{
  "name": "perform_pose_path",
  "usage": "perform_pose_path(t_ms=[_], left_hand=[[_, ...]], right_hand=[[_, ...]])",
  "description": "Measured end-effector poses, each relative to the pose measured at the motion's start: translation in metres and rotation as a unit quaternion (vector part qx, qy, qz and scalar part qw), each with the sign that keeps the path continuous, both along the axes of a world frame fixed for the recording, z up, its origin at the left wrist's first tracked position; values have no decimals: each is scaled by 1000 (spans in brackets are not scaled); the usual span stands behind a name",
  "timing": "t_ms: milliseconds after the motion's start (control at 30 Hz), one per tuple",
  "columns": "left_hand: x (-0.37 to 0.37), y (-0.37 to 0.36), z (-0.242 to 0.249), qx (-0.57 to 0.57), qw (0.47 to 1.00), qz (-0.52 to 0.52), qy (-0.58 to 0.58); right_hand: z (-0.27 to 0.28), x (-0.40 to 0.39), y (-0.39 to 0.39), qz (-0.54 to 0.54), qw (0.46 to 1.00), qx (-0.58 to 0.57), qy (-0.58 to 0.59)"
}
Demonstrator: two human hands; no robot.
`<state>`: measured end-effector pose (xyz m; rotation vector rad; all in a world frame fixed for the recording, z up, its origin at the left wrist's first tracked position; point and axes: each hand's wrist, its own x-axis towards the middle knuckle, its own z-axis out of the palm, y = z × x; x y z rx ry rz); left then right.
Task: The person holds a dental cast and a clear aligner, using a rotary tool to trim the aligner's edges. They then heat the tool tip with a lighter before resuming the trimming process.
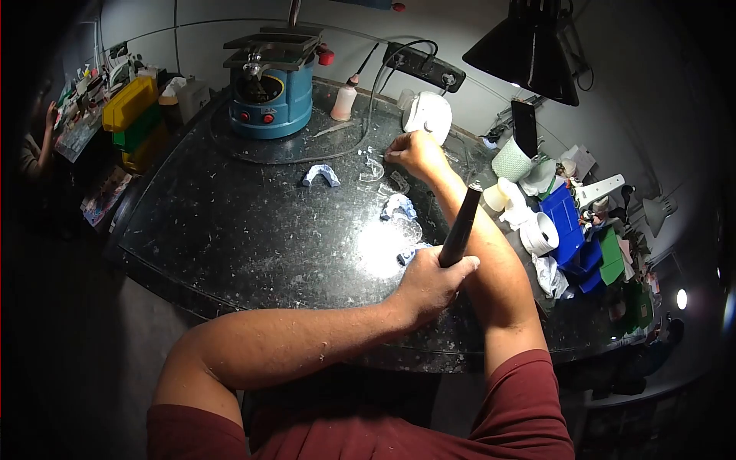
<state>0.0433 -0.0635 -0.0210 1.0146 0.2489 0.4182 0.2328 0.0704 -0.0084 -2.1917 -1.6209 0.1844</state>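
Note:
My left hand [429, 285] is wrapped round a dark tapered handpiece [462, 226], its metal tip pointing up and away from me. My right hand [418, 156] reaches to the back of the dark bench, fingers bent and pressed together beside small clear pieces; what they hold, if anything, is too small to tell. Clear dental trays [372, 169] lie just left of its fingertips. A blue-white arch model [320, 175] sits farther left, and another blue model [398, 206] rests below the trays. One more blue model [408, 254] is partly hidden behind my left hand.
A blue machine [271, 103] stands at the back left, near a bottle [344, 101]. A black lamp [529, 54] hangs at upper right. Cups, blue bins [563, 222] and cloths crowd the bench's right side. Another person [38, 153] is at far left.

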Motion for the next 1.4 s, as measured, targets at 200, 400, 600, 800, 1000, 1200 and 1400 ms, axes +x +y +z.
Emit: perform_pose_path(t_ms=[200, 400, 600, 800, 1000, 1200, 1400], left_hand=[[2, -1, 0, 1, 1000, 0, 3], [5, 1, -5, 23, 999, 26, 14], [3, -2, -1, 45, 997, 12, 68], [1, -3, 1, 80, 993, 4, 83], [1, -3, -3, 125, 988, 1, 92], [1, -3, -4, 149, 984, 13, 99], [-1, -1, 4, 92, 993, -29, 72]], right_hand=[[-1, 20, -34, 59, 951, 160, 257], [73, -7, -136, 77, 849, 227, 471], [89, -32, -185, 54, 839, 307, 445], [95, -40, -192, 70, 847, 315, 423], [97, -42, -195, 65, 861, 298, 407], [93, -44, -198, 55, 887, 289, 355], [64, -84, -191, 106, 715, 259, 641]])
